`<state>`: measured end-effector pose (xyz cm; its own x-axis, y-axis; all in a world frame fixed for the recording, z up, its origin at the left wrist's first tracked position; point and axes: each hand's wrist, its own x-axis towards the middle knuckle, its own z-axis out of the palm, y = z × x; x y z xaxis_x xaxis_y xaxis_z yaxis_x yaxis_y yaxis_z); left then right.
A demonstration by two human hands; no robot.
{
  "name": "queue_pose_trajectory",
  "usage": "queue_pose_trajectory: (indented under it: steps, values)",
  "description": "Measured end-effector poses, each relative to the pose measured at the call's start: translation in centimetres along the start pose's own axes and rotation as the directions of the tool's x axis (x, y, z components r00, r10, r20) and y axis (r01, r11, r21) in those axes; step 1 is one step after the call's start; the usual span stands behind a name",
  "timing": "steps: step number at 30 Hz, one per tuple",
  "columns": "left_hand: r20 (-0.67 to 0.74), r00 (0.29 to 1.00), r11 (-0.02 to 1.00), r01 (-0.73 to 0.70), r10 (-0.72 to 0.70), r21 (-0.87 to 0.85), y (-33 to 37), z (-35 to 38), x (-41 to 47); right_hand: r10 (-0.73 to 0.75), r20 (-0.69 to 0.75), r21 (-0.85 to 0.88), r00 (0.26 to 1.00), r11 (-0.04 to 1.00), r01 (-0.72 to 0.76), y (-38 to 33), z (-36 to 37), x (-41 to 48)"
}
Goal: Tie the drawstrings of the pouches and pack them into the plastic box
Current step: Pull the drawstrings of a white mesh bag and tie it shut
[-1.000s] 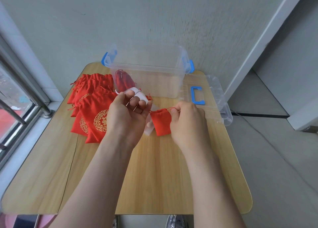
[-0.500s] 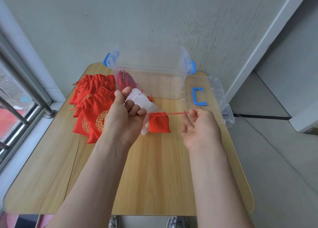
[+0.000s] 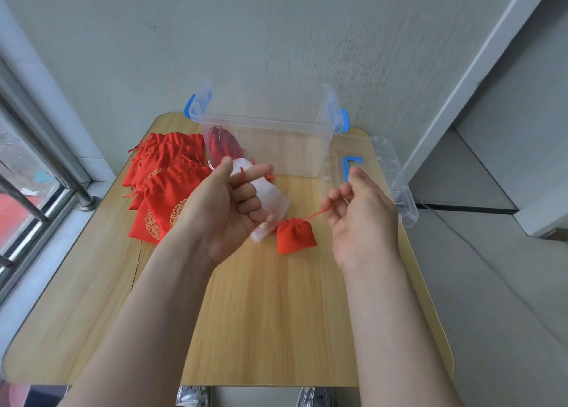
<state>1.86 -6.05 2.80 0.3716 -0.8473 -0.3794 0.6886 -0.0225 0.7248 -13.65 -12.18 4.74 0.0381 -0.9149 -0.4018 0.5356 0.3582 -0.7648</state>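
Hands have drawn apart over the last second. Earlier they were bunched together at the mouth of the small red pouch (image 3: 295, 236); now the drawstring (image 3: 316, 214) runs out taut on both sides and the mouth is gathered tight.

The left hand (image 3: 224, 210) has the cord looped round its raised forefinger, with the other fingers (image 3: 249, 205) curled in. The right hand (image 3: 359, 213) pinches the far end between its curled fingertips. The pouch hangs from the cord between them, in front of the plastic box (image 3: 267, 122) and well short of it. Whether it brushes the bench (image 3: 276, 314) cannot be told.

That pull looks like the cinching step done. The knot itself is probably still to be made before this pouch can go in.

One red pouch (image 3: 224, 145) already lies inside the box at its left end. A pile of red pouches (image 3: 166, 185) waits just left of the box, and a white pouch (image 3: 270, 196) lies in front of it, partly under the left hand. The lid (image 3: 396, 185) rests to the right of the box. Most of the packing therefore remains.
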Motion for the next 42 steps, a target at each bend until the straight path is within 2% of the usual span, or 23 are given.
queue_pose_trajectory:
  steps: [5,10,14,16,20,23,26,29,33,36,39,42]
  values:
    - [0.114,0.989,0.971,-0.119,0.096,0.208,-0.6,0.2,-0.6,0.096,0.32,-0.203,0.943,0.979,-0.032,-0.3,0.9,-1.2]
    - [0.226,0.964,0.874,-0.23,0.143,0.428,-0.6,-0.3,-1.0,0.024,0.465,-0.256,0.885,0.961,0.109,-0.3,1.2,-1.4]
    - [0.148,0.976,0.902,-0.204,0.158,0.38,-0.1,-0.2,-1.5,-0.056,0.515,-0.328,0.855,0.909,0.257,-0.1,1.2,-1.1]
    - [0.111,0.98,0.924,-0.194,0.166,0.33,0.3,-0.1,-1.9,-0.053,0.538,-0.346,0.841,0.896,0.278,-0.1,1.1,-1.0]
    - [0.073,0.978,0.91,-0.207,0.194,0.359,1.0,0.0,-2.4,-0.045,0.606,-0.384,0.794,0.858,0.341,-0.3,1.2,-1.0]
    - [0.098,0.975,0.874,-0.224,0.201,0.431,1.1,0.1,-2.8,-0.086,0.659,-0.456,0.747,0.744,0.488,-0.4,1.2,-0.8]
    - [0.203,0.96,0.789,-0.273,0.191,0.55,1.1,0.3,-3.5,-0.11,0.702,-0.46,0.704,0.685,0.566,-0.4,1.2,-0.8]
    - [0.297,0.946,0.725,-0.296,0.13,0.622,1.4,0.4,-3.9,-0.066,0.716,-0.456,0.695,0.709,0.537,-0.6,0.9,-1.2]
    - [0.337,0.938,0.735,-0.281,0.076,0.617,1.6,0.2,-3.9,-0.042,0.707,-0.504,0.706,0.67,0.545,-0.8,0.4,-0.9]
    - [0.401,0.914,0.698,-0.324,0.057,0.639,1.8,-0.3,-3.9,-0.008,0.698,-0.524,0.716,0.675,0.519,-0.7,0.2,-0.5]
    - [0.455,0.89,0.675,-0.354,0.03,0.648,1.9,-0.8,-3.9,-0.033,0.667,-0.495,0.745,0.727,0.476,-0.8,0.0,-0.4]
    - [0.42,0.906,0.656,-0.345,0.046,0.671,1.9,-0.7,-3.8,-0.089,0.639,-0.474,0.764,0.737,0.482,-0.9,0.0,-0.2]
